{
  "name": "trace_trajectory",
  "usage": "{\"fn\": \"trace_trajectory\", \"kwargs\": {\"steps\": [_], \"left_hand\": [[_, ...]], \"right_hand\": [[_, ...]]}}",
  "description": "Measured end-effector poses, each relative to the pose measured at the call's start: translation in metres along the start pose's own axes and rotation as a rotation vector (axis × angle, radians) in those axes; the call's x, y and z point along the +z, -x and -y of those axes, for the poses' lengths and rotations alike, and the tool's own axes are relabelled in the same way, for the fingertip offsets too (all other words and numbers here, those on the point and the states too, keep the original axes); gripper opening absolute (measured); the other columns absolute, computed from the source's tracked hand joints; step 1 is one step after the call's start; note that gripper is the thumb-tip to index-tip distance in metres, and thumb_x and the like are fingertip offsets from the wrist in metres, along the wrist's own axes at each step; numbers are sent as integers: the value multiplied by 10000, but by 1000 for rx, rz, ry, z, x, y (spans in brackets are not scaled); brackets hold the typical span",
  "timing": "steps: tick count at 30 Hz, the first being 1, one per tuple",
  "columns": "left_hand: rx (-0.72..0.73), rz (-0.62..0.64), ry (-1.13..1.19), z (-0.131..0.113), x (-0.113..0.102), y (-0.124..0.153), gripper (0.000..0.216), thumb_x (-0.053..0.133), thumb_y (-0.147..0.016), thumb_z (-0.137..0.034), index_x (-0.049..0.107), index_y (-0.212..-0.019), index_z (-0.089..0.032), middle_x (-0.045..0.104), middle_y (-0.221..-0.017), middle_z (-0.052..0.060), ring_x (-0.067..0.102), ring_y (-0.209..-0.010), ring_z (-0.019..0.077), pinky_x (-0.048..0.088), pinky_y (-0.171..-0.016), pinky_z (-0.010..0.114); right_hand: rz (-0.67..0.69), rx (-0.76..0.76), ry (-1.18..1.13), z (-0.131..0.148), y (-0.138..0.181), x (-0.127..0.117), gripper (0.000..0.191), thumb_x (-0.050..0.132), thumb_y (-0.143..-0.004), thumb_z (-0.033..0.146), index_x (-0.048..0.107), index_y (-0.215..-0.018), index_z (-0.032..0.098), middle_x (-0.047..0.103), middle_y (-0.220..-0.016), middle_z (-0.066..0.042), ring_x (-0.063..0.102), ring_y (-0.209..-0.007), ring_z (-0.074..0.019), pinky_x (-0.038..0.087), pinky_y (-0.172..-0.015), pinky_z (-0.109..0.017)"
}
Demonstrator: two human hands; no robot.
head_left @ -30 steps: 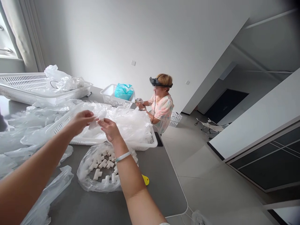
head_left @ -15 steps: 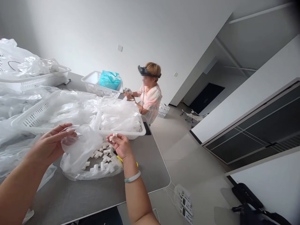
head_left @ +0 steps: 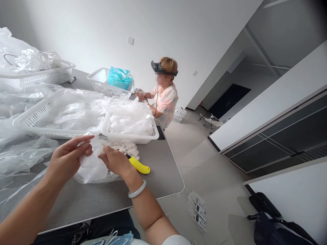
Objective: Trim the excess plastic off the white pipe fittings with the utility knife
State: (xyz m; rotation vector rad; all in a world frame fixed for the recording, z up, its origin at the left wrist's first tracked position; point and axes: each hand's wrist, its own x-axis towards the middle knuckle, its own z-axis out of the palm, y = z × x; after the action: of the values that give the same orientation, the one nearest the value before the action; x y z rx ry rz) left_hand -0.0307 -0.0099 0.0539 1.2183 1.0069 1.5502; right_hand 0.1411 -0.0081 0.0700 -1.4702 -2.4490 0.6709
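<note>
Currently the left hand [head_left: 67,158] and the right hand [head_left: 114,161] are apart, with a short gap between them, both on a clear plastic bag [head_left: 92,172] near the edge of the grey worktop [head_left: 89,200]. Left thumb and fingers close on a fold at the top of the bag; right fingers curl down over the film. Whether either hand also holds something inside the film, I cannot tell.

White pipe fittings [head_left: 129,148] lie heaped at the far side of the bag, at 1 o'clock from the right hand, against the rim of a white plastic basket [head_left: 127,137] stuffed with clear film. A yellow-handled tool [head_left: 139,166] lies at 3 o'clock from the right hand, just beside the bag. A pale green bangle [head_left: 137,189] circles the right wrist.

A second white basket [head_left: 33,122], also full of film, stands at 10 o'clock, just beside the first. Farther out at 12 o'clock, a third basket [head_left: 97,80] holds a teal bag [head_left: 120,78]. At 1 o'clock, past the far corner of the worktop, a co-worker [head_left: 165,102] in a pastel blouse and head-worn camera sits with a gloved hand [head_left: 139,94] raised near the worktop edge.
</note>
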Motion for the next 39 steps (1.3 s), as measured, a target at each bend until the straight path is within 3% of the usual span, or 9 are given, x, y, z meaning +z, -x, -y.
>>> {"fn": "trace_trajectory", "kwargs": {"steps": [6, 11, 14, 18, 22, 26, 30, 33, 39], "left_hand": [[331, 289, -825, 19, -43, -3, 291, 601, -878, -527, 846, -963, -394, 674, -998, 60, 504, -490, 173, 414, -488, 344], [407, 323, -1163, 56, -56, 17, 532, 544, -904, -470, 675, -1410, -371, 654, -1216, 123, 691, -668, 328, 438, -464, 396], [520, 320, -1224, 69, -60, 28, 885, 627, -854, -459, 344, -1682, -323, 603, -1351, 171, 734, -993, 456, 612, -689, 491], [606, 317, -1254, 75, -54, 38, 1119, 688, -840, -438, 56, -1749, -281, 541, -1481, 200, 662, -1249, 501, 626, -943, 557], [605, 294, -1244, 74, -41, 45, 1154, 721, -847, -435, 22, -1751, -276, 511, -1523, 209, 681, -1229, 454, 626, -972, 536], [512, 205, -1176, 69, -33, 53, 1152, 726, -853, -485, 22, -1750, -322, 454, -1599, 210, 690, -1212, 446, 644, -866, 491], [446, 178, -1078, 65, -34, 64, 1172, 742, -809, -510, 45, -1743, -378, 422, -1645, 192, 658, -1274, 494, 637, -829, 508], [441, 186, -1052, 66, -42, 68, 1167, 734, -791, -516, 51, -1732, -416, 452, -1638, 160, 621, -1335, 514, 633, -872, 543], [494, 317, -1082, 70, -78, 51, 1254, 787, -668, -541, 90, -1709, -488, 597, -1496, 111, 706, -1172, 492, 665, -766, 492]], "right_hand": [[1, -19, 240, -9, 20, -6, 277, 547, -1107, 381, 647, -1308, 219, 759, -1242, -95, 779, -1015, -254, 624, -783, -332], [-121, -57, 268, -14, 38, -7, 266, 600, -1085, 343, 681, -1311, 227, 764, -1120, -86, 771, -899, -211, 604, -695, -271], [-171, -56, 191, -18, 47, -4, 284, 604, -1080, 321, 678, -1334, 218, 759, -1157, -101, 770, -958, -225, 621, -746, -293], [-200, -68, 11, -21, 56, -3, 287, 617, -1070, 309, 682, -1319, 181, 763, -1219, -127, 743, -1144, -266, 631, -921, -359], [-405, -139, -340, -13, 60, 0, 280, 578, -1087, 359, 666, -1293, 191, 753, -1255, -115, 708, -1242, -243, 591, -1045, -355], [-232, -138, -645, 1, 51, 14, 337, 485, -1124, 398, 607, -1387, 227, 752, -1190, -61, 783, -943, -149, 618, -808, -230], [-28, -110, -429, 6, 37, 25, 257, 627, -1070, 299, 695, -1310, 237, 778, -1152, -47, 733, -1193, -193, 585, -1021, -291], [87, -189, -275, 3, 33, 23, 281, 659, -1056, 277, 707, -1327, 219, 759, -1304, -77, 642, -1372, -214, 508, -1179, -353], [-2, -43, -183, -5, 46, 11, 615, 630, -1051, 500, 481, -1589, 240, 499, -1642, -135, 519, -1514, -262, 548, -1158, -413]]}}
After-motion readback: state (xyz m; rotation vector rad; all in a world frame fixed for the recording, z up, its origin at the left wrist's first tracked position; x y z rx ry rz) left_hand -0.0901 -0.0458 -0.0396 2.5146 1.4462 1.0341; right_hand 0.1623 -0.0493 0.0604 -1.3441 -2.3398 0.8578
